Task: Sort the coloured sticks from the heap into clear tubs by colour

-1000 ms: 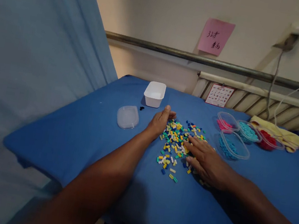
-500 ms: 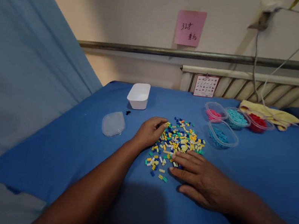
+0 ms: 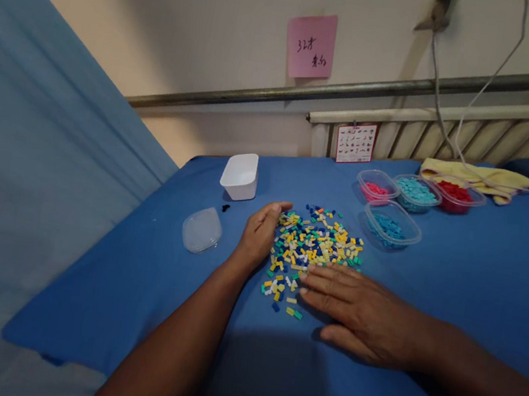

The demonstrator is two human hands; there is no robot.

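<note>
Many small toy building bricks (image 3: 310,243) in yellow, dark blue, green and white lie spread over the blue cloth (image 3: 134,311) in front of me. My left hand (image 3: 259,229) stands on its edge along the left side of the spread, with fingers stretched out and nothing seen held in it. On the near right side, my right hand (image 3: 352,310) lies flat, palm down, its fingers extended over some bricks. What lies beneath its palm is hidden.
A white tub (image 3: 240,177), a clear lid (image 3: 202,229) and small black pieces (image 3: 225,208) are at left. Clear boxes of pink (image 3: 376,191), light blue (image 3: 416,191), red (image 3: 454,192) and teal pieces (image 3: 387,229) stand at right, before a yellow cloth (image 3: 481,177).
The camera view has tilted and shifted slightly. My left hand has turned more upright, its fingers straighter against the bricks. The right hand stays nearly in place, still flat.
</note>
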